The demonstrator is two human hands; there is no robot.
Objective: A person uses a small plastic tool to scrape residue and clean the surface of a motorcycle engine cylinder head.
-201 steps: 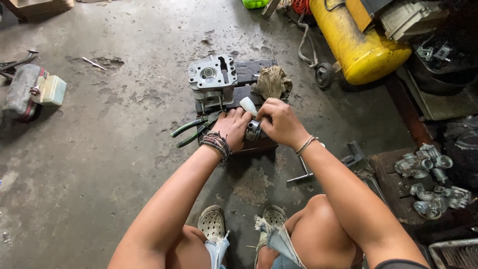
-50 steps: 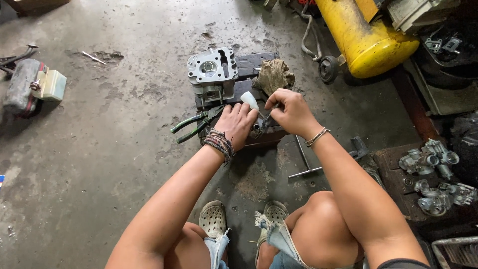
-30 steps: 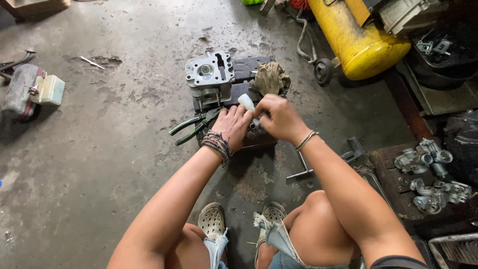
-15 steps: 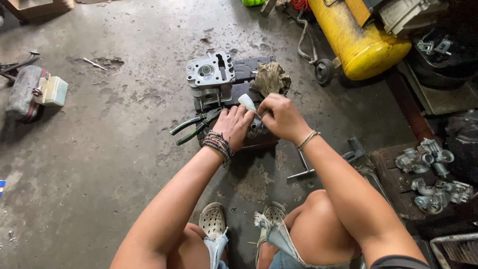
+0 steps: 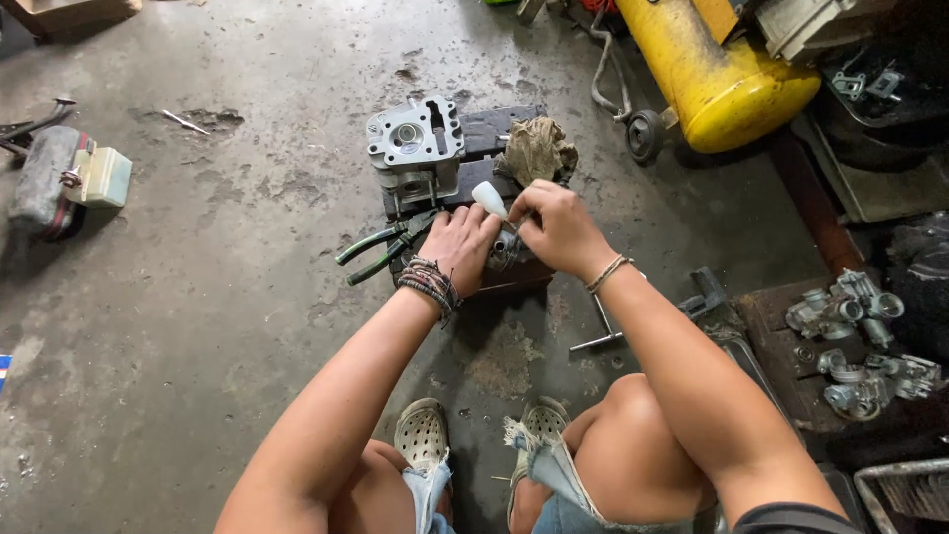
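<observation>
In the head view we look down on a person crouched over a stained concrete floor (image 5: 198, 297). Our eye goes first to what holds other things: a dark tray (image 5: 791, 336) at the right carries a heap of small grey metal castings (image 5: 855, 341), and the corner of a wire basket (image 5: 905, 489) shows at the bottom right, its contents cut off by the edge. A dark block (image 5: 494, 133) on the floor bears a grey cylinder head (image 5: 415, 148) and a crumpled rag (image 5: 537, 150).

The left hand (image 5: 461, 247) is closed over a small metal part (image 5: 504, 249) on the near edge of that block. The right hand (image 5: 556, 225) is pinched shut on a tool with a white handle (image 5: 488, 197), whose tip meets the part. The fingers hide most of the part, so we cannot tell its shape.

Green-handled pliers (image 5: 381, 249) lie just left of the left hand. A T-handle wrench (image 5: 601, 331) lies on the floor under the right forearm. A yellow tank (image 5: 717, 64) with a small wheel lies at the top right, partly cut off. At the far left sits a grey and pale green object (image 5: 69, 178) that we cannot identify.
</observation>
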